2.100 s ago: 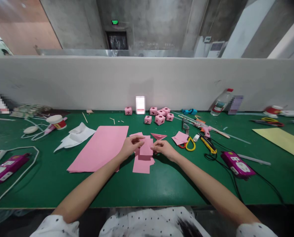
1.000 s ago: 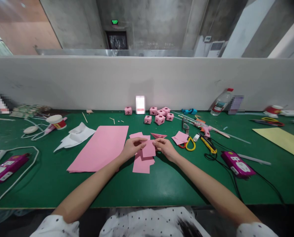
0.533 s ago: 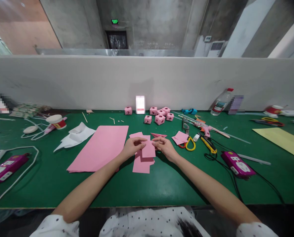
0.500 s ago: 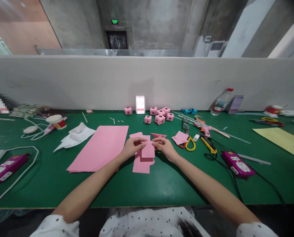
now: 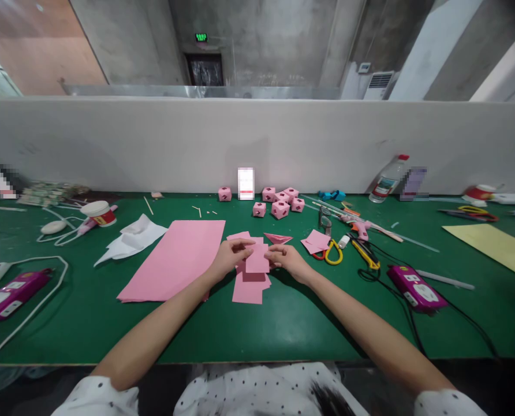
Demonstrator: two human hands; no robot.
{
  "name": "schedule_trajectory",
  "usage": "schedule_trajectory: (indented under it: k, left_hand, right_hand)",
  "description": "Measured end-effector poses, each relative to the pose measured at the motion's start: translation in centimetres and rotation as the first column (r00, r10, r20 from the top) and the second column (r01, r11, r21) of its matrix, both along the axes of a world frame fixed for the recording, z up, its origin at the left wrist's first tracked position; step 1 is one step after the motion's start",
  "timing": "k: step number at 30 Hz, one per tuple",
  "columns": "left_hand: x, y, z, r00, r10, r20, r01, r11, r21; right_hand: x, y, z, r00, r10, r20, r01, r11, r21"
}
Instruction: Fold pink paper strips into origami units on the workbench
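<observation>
Between my two hands is a small pink paper square (image 5: pixel 258 261), raised a little over the table. My left hand (image 5: pixel 230 258) pinches its left edge, and my right hand (image 5: pixel 288 262) grips the right edge. Under it lie several loose pink paper pieces (image 5: pixel 247 292), partly covered by the square and my left hand. A folded pink paper piece (image 5: pixel 278 237) rests just beyond my right fingers. To the left, a stack of large pink sheets (image 5: pixel 175 260) reaches under my left forearm.
Pink folded paper cubes (image 5: pixel 280 208) stand by the partition. On the right lie pink squares (image 5: pixel 316 241), yellow-handled scissors (image 5: pixel 334 252), a utility knife (image 5: pixel 365 254), a pink glue gun (image 5: pixel 361 230) and a purple power strip (image 5: pixel 417 289). A crumpled white sheet (image 5: pixel 131 238) and a paper cup (image 5: pixel 99 214) are left.
The held paper square has shifted slightly left and tilted, showing shorter than before. My right hand has come a little lower, uncovering more of the folded piece behind it.
</observation>
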State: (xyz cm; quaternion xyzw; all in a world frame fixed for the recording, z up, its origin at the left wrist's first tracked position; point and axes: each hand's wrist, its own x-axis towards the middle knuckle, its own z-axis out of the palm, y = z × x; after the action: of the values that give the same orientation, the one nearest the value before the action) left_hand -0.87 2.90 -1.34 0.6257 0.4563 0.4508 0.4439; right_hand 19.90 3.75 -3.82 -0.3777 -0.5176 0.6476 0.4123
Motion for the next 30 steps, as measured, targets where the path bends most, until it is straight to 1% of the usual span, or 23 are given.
schedule_trajectory:
  k: [3, 8, 11, 15, 19, 21, 23, 25, 27, 28, 30]
  left_hand:
    - [0.0, 0.0, 0.1, 1.000, 0.009, 0.022, -0.009, 1.000, 0.012]
    - [0.0, -0.1, 0.2, 1.000, -0.006, 0.003, 0.006, 1.000, 0.022]
    - [0.0, -0.1, 0.2, 1.000, -0.010, 0.006, 0.009, 1.000, 0.025]
    - [0.0, 0.0, 0.0, 1.000, 0.028, 0.001, -0.028, 0.999, 0.041]
    - [-0.1, 0.1, 0.0, 0.997, 0.075, 0.017, -0.076, 0.996, 0.057]
    - [-0.1, 0.1, 0.0, 0.997, 0.075, 0.031, -0.076, 0.996, 0.045]
    - [-0.1, 0.2, 0.1, 0.999, 0.040, 0.035, -0.041, 0.999, 0.020]
    - [-0.1, 0.1, 0.0, 1.000, -0.023, 0.018, 0.023, 1.000, -0.020]
    - [0.2, 0.0, -0.1, 0.996, -0.082, -0.018, 0.081, 0.996, -0.043]
    - [0.3, -0.1, -0.1, 0.994, -0.101, -0.040, 0.099, 0.995, -0.030]
    - [0.5, -0.3, -0.2, 0.991, -0.105, -0.087, 0.108, 0.993, 0.038]
  right_hand:
    - [0.2, 0.0, 0.3, 0.998, 0.041, 0.051, -0.042, 0.999, 0.023]
    - [0.2, -0.1, 0.5, 0.992, 0.077, 0.103, -0.080, 0.996, 0.025]
    - [0.0, -0.2, 0.3, 0.992, 0.043, 0.118, -0.047, 0.998, 0.032]
    - [-0.3, -0.2, 0.1, 0.993, -0.027, 0.118, 0.020, 0.998, 0.065]
    - [-0.3, -0.1, -0.1, 0.991, 0.002, 0.130, -0.010, 0.998, 0.060]
    - [-0.3, -0.1, -0.2, 0.990, -0.035, 0.135, 0.026, 0.997, 0.066]
    - [-0.4, 0.0, -0.3, 0.985, -0.119, 0.127, 0.105, 0.988, 0.109]
    - [-0.3, -0.1, -0.2, 0.977, -0.182, 0.111, 0.160, 0.970, 0.181]
    - [-0.3, -0.3, 0.2, 0.974, -0.200, 0.106, 0.168, 0.953, 0.254]
    - [-0.3, -0.4, 0.4, 0.973, -0.198, 0.116, 0.158, 0.945, 0.288]
    - [-0.3, -0.8, 0.7, 0.970, -0.184, 0.159, 0.120, 0.931, 0.344]
